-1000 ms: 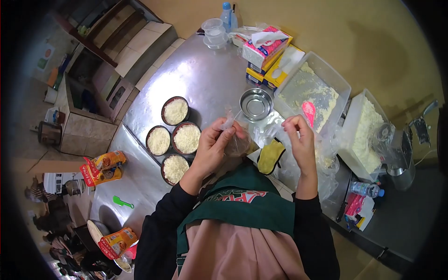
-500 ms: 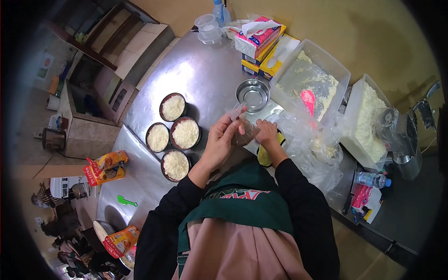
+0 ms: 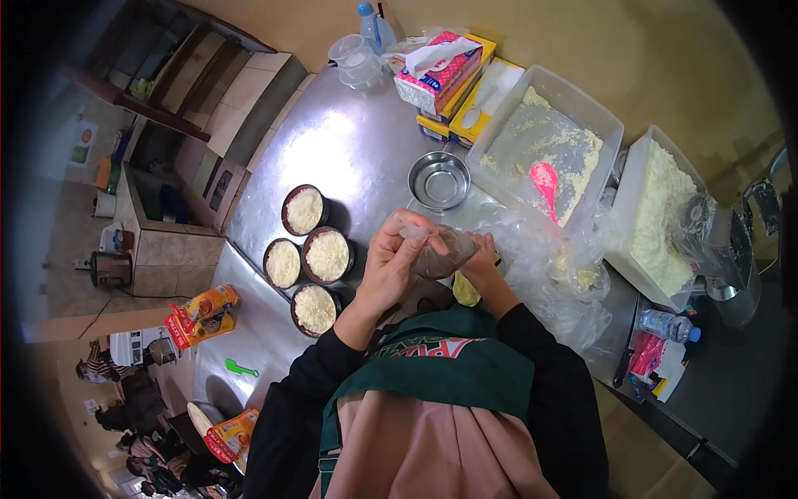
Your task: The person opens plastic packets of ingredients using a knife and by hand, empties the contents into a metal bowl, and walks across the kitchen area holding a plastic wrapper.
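Note:
Above the table's near edge, my left hand (image 3: 389,264) pinches the gathered top of a small clear plastic bag (image 3: 439,259). Something brownish shows inside the bag. My right hand (image 3: 481,264) is closed on the bag's other end, its fingertips partly hidden. Just below that hand lies a yellow-and-black item (image 3: 466,291), mostly covered. To the left of my hands stand several dark round bowls topped with white grated food, the nearest being this bowl (image 3: 316,310). A round metal bowl (image 3: 439,180) sits just beyond the bag.
A plastic tub (image 3: 619,125) holds white crumbs and a pink scoop (image 3: 544,185). Right of it stands a fuller tub (image 3: 623,249). Crumpled plastic (image 3: 573,303) lies nearby. Tissue boxes (image 3: 440,71) stand at the back; a green scoop (image 3: 241,368) and orange pouches (image 3: 204,316) lie left.
The bag is turned more level between my hands, and more of its brownish content shows. The camera view has shifted slightly; the bowls stay in place.

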`<action>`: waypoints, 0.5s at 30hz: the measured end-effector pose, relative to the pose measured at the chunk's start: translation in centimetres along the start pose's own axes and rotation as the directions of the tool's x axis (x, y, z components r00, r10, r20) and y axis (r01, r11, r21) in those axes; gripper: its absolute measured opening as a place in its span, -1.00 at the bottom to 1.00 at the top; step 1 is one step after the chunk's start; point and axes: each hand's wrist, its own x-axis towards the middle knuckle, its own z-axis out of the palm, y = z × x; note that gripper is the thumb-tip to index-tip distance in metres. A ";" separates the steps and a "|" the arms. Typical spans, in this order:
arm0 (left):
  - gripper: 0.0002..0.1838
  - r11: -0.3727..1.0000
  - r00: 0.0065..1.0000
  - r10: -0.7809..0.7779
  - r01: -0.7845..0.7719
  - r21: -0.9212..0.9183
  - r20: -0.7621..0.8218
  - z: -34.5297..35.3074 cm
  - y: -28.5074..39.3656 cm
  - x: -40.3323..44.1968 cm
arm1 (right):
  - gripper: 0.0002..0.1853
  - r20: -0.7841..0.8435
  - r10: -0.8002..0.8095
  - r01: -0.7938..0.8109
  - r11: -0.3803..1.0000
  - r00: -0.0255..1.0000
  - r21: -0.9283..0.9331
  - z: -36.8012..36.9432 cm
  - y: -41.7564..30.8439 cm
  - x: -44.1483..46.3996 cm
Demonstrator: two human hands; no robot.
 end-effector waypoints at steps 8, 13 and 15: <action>-0.82 0.953 0.994 0.088 -0.064 0.295 -0.069 -0.3 0.0 1.9 | -0.58 0.562 0.353 -0.449 0.893 0.748 0.036 -9.0 0.2 5.4; -0.80 0.971 0.996 0.001 0.020 0.236 -0.091 -1.0 -0.2 2.6 | -0.58 0.450 0.337 -0.420 0.903 0.827 0.095 -13.5 1.0 6.9; -0.80 0.978 0.995 -0.006 0.027 0.208 -0.099 -0.3 0.3 3.1 | -0.61 0.504 0.350 -0.470 0.873 0.789 0.129 -15.2 0.8 8.0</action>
